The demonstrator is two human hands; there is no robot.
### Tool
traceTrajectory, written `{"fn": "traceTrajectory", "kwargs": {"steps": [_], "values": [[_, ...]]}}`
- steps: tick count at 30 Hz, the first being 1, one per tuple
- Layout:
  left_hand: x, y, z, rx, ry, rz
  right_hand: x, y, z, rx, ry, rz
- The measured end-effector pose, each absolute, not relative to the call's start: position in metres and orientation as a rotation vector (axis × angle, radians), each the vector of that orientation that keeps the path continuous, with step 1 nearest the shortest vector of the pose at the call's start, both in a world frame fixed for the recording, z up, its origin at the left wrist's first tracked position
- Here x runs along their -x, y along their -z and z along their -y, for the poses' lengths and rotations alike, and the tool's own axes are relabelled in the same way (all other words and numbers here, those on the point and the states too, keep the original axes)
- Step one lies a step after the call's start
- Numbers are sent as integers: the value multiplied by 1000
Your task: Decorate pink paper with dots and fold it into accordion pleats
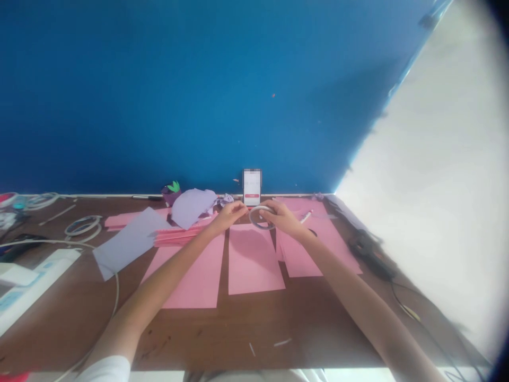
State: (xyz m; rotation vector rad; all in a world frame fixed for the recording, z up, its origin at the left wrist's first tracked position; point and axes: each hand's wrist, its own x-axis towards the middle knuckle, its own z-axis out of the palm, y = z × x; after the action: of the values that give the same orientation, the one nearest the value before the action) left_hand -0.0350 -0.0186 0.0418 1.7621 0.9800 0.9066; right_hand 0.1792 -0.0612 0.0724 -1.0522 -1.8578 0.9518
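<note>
Above the far edge of a pink paper sheet (254, 265), my right hand (280, 216) grips a roll of tape (251, 217), held up on edge with its ring facing me. My left hand (234, 213) is beside the roll, thumb and fingers pinched together. Whatever lies in that pinch, perhaps the tape's end, is too small to make out. More pink sheets lie under my left forearm (194, 286) and to the right of my right hand (334, 249). A marker (306, 216) rests on the right-hand sheets.
A phone (252, 187) stands against the blue wall. Lilac paper (129, 241), folded pink strips (175, 237) and a dark purple paper piece (170, 195) lie left. Further left are tape rolls (82, 226) and a power strip (40, 281). A dark tool with a cord (371, 254) sits right.
</note>
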Motion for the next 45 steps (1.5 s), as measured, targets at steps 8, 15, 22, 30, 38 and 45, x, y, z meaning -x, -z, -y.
{"fn": "traceTrajectory", "kwargs": {"steps": [8,15,22,30,38,45], "values": [[39,-32,11,-1639,-915,-912,-182,-71,59,1039,-937,1875],[41,-32,12,-1536,-809,-876,-180,-64,55,1041,-868,1889],[41,-35,15,-1410,-821,-880,-182,-65,55,1053,-861,1917],[41,-39,13,-1367,-864,-891,-183,-65,55,1062,-815,1989],[51,-42,7,-1501,-887,-992,-196,-79,56,1195,-670,1969],[53,-45,10,-1685,-853,-1168,-201,-72,49,1350,-357,2131]]}}
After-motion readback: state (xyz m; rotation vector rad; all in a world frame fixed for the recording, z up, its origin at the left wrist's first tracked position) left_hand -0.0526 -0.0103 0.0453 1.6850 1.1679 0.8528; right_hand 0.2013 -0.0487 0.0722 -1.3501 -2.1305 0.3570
